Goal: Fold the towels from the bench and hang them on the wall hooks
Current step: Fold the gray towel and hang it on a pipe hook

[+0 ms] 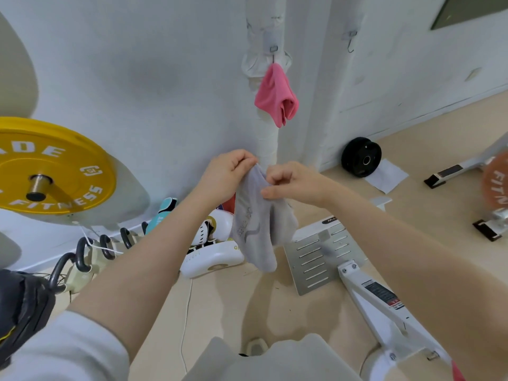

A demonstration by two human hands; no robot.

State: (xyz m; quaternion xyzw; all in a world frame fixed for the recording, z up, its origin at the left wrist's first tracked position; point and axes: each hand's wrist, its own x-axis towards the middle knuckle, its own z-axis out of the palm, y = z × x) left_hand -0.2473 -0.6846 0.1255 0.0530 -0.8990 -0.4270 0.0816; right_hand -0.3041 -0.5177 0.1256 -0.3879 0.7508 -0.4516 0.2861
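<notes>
A: What are the hands doing?

B: Both are raised in front of the white wall. The left hand [229, 171] has its fingers curled round the top edge of a folded pale grey cloth towel [258, 224], and the right hand [291, 182] pinches the same edge just beside it, thumb and fingers pressed into the fabric.

A: So the two hands are close?

B: Nearly touching, with the towel's top bunched between them. The rest of it hangs down freely, with darker lettering on its front.

A: Any other towel?

B: A folded pink cloth towel [276, 99] hangs from a small metal wall hook [273, 50] on the wrapped white pipe [268, 144], above the hands. A second metal hook [349, 39] sits on the wall to the right, bare.

A: And around them?

B: A yellow weight plate on a bar [52, 166] at left, a black weight plate [361, 157] leaning on the wall at right, a white machine frame [368, 298] on the beige floor [225, 298].
</notes>
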